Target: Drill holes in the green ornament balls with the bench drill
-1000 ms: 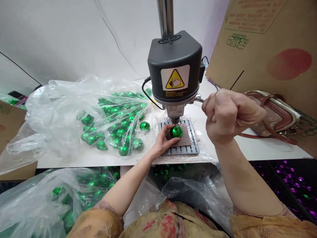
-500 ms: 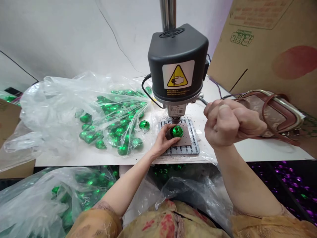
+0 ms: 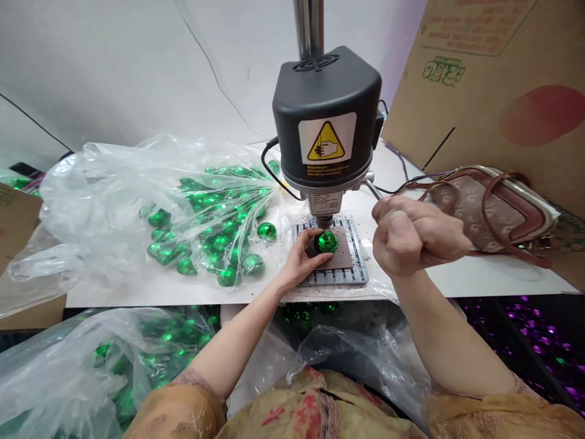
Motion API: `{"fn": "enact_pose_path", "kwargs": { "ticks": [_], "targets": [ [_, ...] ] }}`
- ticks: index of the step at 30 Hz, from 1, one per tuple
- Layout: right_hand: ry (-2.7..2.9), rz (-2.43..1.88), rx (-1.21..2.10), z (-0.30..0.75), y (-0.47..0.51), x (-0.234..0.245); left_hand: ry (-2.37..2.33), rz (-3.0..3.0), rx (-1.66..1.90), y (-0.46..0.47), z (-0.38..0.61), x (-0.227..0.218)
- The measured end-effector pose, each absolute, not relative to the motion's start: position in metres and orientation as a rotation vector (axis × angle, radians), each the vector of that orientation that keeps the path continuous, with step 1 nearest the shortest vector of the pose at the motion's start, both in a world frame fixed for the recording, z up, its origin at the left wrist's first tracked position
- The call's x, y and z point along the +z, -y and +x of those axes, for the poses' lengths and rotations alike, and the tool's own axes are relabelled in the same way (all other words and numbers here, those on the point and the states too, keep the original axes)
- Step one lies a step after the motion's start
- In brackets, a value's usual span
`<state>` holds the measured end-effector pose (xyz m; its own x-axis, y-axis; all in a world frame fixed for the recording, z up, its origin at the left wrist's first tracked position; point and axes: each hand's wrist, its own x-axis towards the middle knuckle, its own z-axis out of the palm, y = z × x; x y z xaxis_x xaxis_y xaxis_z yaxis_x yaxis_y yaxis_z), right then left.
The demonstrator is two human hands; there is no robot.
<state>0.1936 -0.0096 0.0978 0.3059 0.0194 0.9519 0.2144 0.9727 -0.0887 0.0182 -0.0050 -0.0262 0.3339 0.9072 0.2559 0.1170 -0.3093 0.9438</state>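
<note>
A small bench drill press [image 3: 326,122] with a black motor cover and a yellow warning label stands on the white table [image 3: 457,277]. Its chuck [image 3: 324,219] sits just above a shiny green ball [image 3: 327,242] on a brown pad on the ribbed base plate [image 3: 338,277]. My left hand [image 3: 304,259] pinches that green ball from the left side. My right hand [image 3: 414,235] is a closed fist round the press's feed lever [image 3: 372,188], right of the machine.
A clear plastic bag [image 3: 137,201] full of green balls lies open on the table's left; one loose ball [image 3: 267,230] sits beside the base plate. A brown purse [image 3: 493,207] and cardboard box [image 3: 493,91] stand right. More bags of green balls [image 3: 114,360] lie below the table edge.
My right fist has pulled the lever down and toward me, and the drill head has dropped onto the ball. My left hand stays on the ball.
</note>
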Motion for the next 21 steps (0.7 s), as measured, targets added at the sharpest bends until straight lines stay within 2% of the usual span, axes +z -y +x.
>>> {"fn": "enact_pose_path", "kwargs": {
  "ticks": [4, 9, 16, 19, 21],
  "targets": [
    [1.238, -0.277, -0.102, 0.191, 0.015, 0.102, -0.955, 1.692, 1.091, 0.006, 0.018, -0.026],
    [1.025, -0.494, 0.09, 0.18, 0.016, 0.146, -1.038, 1.753, 1.115, 0.008, 0.022, -0.02],
    [0.995, -0.493, 0.149, 0.18, 0.008, 0.171, -1.158, 2.231, 1.564, 0.068, 0.011, -0.021],
    [1.022, -0.497, 0.162, 0.181, 0.009, 0.169, -0.941, 2.678, 1.468, 0.11, -0.009, -0.046],
    [1.021, -0.472, 0.166, 0.18, 0.01, 0.169, -0.768, 2.971, 1.146, 0.134, -0.023, -0.065]
  ]
}}
